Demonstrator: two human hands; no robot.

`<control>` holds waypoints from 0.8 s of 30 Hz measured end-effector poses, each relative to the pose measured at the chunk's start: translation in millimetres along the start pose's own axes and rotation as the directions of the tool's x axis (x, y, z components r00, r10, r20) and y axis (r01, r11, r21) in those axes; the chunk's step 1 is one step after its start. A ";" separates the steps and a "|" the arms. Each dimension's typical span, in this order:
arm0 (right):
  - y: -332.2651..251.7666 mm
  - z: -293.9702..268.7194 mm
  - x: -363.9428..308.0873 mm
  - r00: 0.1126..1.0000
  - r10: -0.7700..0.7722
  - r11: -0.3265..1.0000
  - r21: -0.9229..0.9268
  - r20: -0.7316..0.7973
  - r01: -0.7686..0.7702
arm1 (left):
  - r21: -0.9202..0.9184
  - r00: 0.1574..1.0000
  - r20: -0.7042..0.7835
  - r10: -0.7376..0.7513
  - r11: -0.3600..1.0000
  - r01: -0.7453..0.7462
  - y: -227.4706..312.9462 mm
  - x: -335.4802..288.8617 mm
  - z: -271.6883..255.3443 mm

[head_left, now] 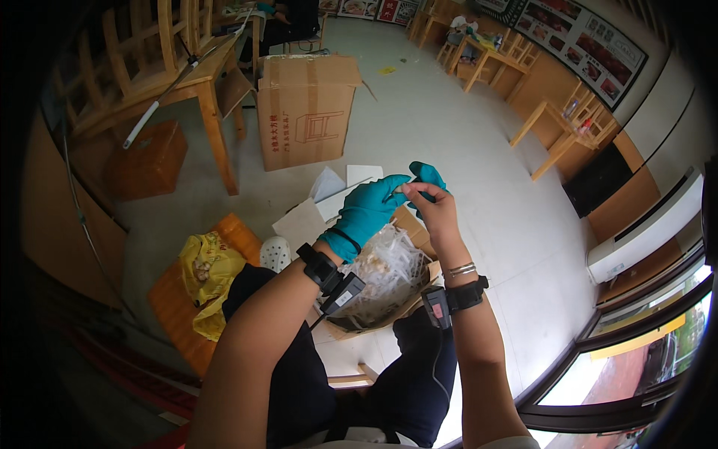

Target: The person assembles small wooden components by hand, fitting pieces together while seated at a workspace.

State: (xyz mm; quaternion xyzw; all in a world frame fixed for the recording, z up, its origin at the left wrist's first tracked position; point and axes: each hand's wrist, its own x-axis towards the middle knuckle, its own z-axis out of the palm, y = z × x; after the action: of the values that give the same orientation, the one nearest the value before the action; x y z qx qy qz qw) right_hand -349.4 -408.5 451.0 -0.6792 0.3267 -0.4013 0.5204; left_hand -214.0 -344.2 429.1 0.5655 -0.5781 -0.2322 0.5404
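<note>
My left hand [370, 206] wears a teal glove, and its fingers are closed against those of my right hand. The right hand [436, 213] is bare, thumb and fingers pinched together. Another teal glove [428, 174] bunches up at the fingers of both hands; which part each one grips is partly hidden. Below my hands an open cardboard box [428, 289] stands between my legs, filled with clear and white plastic pieces [385, 262]. Dark devices are strapped on both wrists.
Left of me, a yellow plastic bag [213, 262] with small pale lumps lies on an orange wooden stool [168, 303]. Ahead stand a large carton [307, 112] and a wooden table [202, 82] with upturned chairs. Flat white pieces [327, 185] lie behind the box. People sit farther back.
</note>
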 end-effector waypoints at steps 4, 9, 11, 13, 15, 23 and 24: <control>-2.4 -6.8 -1.5 0.998 0.052 0.996 0.069 0.019 -0.054 | 0.087 1.000 -0.007 0.017 0.996 -0.016 3.3 -1.3 1.2; -5.5 -5.0 -0.7 0.999 -0.017 0.998 0.061 0.034 0.015 | -0.127 0.990 -0.033 0.139 0.982 -0.142 -5.9 3.3 4.2; -7.7 -4.5 -2.0 0.997 -0.071 0.997 0.022 0.019 0.071 | -0.167 0.993 0.003 0.114 0.980 -0.112 -10.0 1.9 6.2; -4.1 -8.4 -0.8 0.998 -0.065 0.998 -0.018 0.007 0.065 | -0.212 0.990 -0.010 0.142 0.967 -0.141 -12.2 2.9 10.4; -1.8 -5.3 0.4 0.990 -0.138 0.990 -0.025 -0.002 0.138 | -0.200 0.972 -0.078 0.222 0.952 -0.233 -22.7 6.1 13.8; -4.9 -7.7 -3.5 0.990 -0.137 0.984 -0.121 -0.035 0.132 | 0.035 0.997 -0.003 0.073 0.997 -0.073 4.6 -1.3 5.2; -6.1 -5.5 -3.8 0.990 -0.132 0.983 -0.136 -0.040 0.126 | 0.056 0.995 -0.018 0.097 0.994 -0.096 -0.3 -0.9 5.0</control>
State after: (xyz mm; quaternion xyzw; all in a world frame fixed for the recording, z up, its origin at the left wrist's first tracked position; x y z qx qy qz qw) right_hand -356.0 -406.1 456.9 -0.7222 0.3209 -0.4279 0.4385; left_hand -218.5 -345.1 426.9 0.5540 -0.6054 -0.1840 0.5411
